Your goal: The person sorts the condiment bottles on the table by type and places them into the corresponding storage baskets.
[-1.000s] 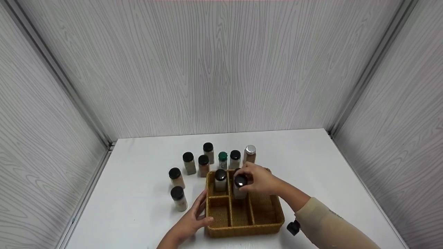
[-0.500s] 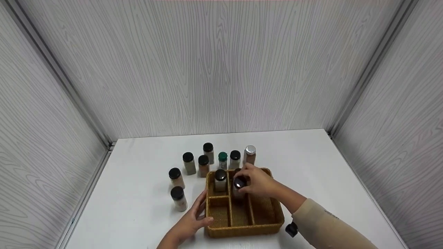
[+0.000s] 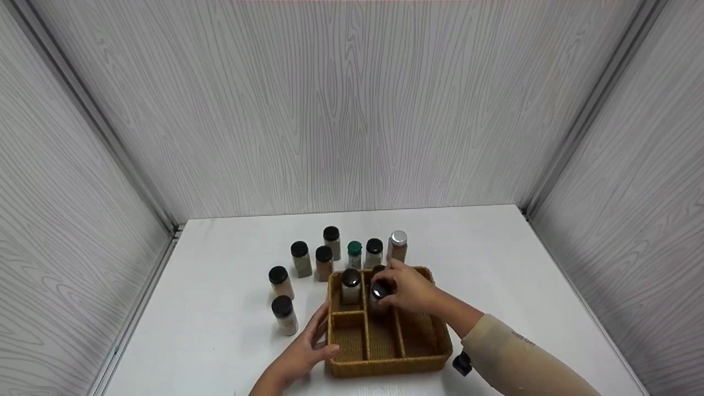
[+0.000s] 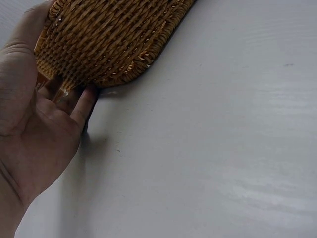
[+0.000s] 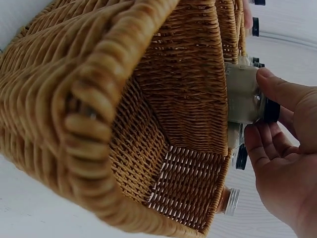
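Observation:
A brown woven basket (image 3: 390,367) with dividers stands on the white table. My left hand (image 3: 302,349) holds its left side, thumb over the rim and fingers along the outer wall; the left wrist view shows fingertips at the basket's lower edge. With my right hand (image 3: 411,289) I pinch a spice jar (image 5: 242,94) near its black cap, upright in the middle compartment. Behind it another dark-capped jar (image 3: 378,269) is partly hidden by my fingers. One more black-capped jar (image 3: 351,287) stands in the back left compartment. Whether the pinched jar touches the basket floor is hidden.
Behind the basket stand a green-capped jar (image 3: 355,254), a silver-capped jar (image 3: 397,246) and several black-capped jars. Two more, an upper jar (image 3: 281,283) and a lower jar (image 3: 284,315), stand left of it. Pale wood-grain panels (image 3: 352,110) enclose the table.
The jar in my right hand has sunk a little lower and tilted slightly in the middle compartment. My right forearm has shifted slightly left. The left hand and basket stay put.

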Tool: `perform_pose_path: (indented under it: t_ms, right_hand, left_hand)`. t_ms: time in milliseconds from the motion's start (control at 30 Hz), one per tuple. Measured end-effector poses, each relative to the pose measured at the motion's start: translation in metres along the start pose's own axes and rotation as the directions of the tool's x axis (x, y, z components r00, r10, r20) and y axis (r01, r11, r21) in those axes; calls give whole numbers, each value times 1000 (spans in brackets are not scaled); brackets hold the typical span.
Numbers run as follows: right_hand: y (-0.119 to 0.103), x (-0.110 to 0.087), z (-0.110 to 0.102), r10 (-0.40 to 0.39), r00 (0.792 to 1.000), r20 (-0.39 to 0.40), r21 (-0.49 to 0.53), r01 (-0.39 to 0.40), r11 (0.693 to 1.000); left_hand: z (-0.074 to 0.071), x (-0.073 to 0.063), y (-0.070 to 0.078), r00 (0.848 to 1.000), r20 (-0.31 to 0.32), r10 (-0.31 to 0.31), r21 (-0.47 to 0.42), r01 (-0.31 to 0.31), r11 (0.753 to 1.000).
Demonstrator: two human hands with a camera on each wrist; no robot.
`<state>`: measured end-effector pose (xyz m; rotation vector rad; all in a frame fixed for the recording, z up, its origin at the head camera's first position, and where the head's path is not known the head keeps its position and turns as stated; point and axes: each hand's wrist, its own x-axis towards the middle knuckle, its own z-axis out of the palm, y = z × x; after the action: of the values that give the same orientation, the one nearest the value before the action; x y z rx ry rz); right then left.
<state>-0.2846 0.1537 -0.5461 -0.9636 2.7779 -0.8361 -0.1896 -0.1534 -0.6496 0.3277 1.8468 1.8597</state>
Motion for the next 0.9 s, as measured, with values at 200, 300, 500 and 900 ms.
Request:
perform_pose_path:
  t_ms: [200,300,500,900]
  right_hand:
    - [2,-1,2,9,1000,15,-14,-9,1000]
    - [3,-1,4,12,1000,12,-8,-12,1000]
    - [5,0,8,21,1000,5,7,-21,1000]
    - [2,-2,0,6,999,48,-17,-6,1000]
  left_hand:
    - [1,0,1,1000,-1,7,22,-7,1000]
    - [1,0,2,1000,-2,1,17,-1,1000]
    - [2,-1,4,1000,-4,-6,11,6,1000]
    - [2,-1,4,1000,-5,8,23,-8,1000]
